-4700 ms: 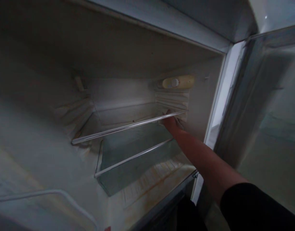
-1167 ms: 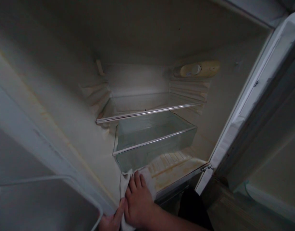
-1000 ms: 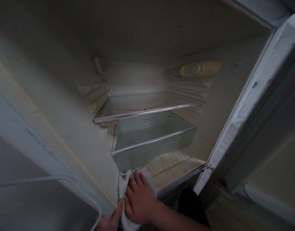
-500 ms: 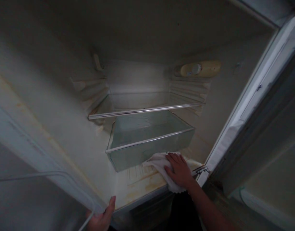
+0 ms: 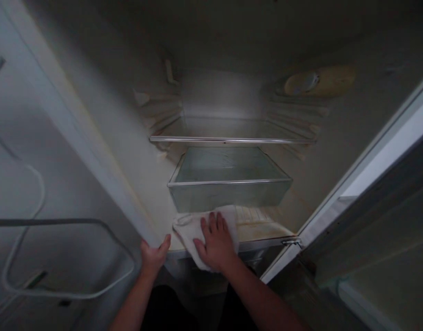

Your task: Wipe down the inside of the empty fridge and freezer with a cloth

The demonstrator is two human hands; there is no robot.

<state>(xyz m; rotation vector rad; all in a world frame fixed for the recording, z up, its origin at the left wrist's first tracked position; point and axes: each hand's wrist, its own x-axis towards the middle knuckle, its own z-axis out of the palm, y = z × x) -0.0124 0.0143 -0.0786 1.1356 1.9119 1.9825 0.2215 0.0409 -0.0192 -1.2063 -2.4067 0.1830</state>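
My right hand (image 5: 216, 243) presses a white cloth (image 5: 195, 232) against the fridge floor, holding it under the palm with the fingers slightly spread. The cloth drapes over the front lip of the floor. At the left, my left hand (image 5: 154, 253) grips the lower front edge of the fridge's side wall (image 5: 120, 184), thumb on the inner side, other fingers partly hidden. Just behind the cloth sits a clear greenish drawer (image 5: 232, 195). Yellowish stains mark the ribbed fridge floor (image 5: 256, 227) to the right of the cloth.
A glass shelf (image 5: 228, 139) spans the fridge above the drawer. A yellowed control housing (image 5: 321, 82) is on the right inner wall. A metal hinge (image 5: 291, 241) sticks out at the lower right corner. Outside, a grey cable (image 5: 42, 184) loops at the left.
My right hand has slid the cloth leftward across the fridge floor, from the right side toward the left corner. My left hand stays at the left edge. The view has shifted and levelled.
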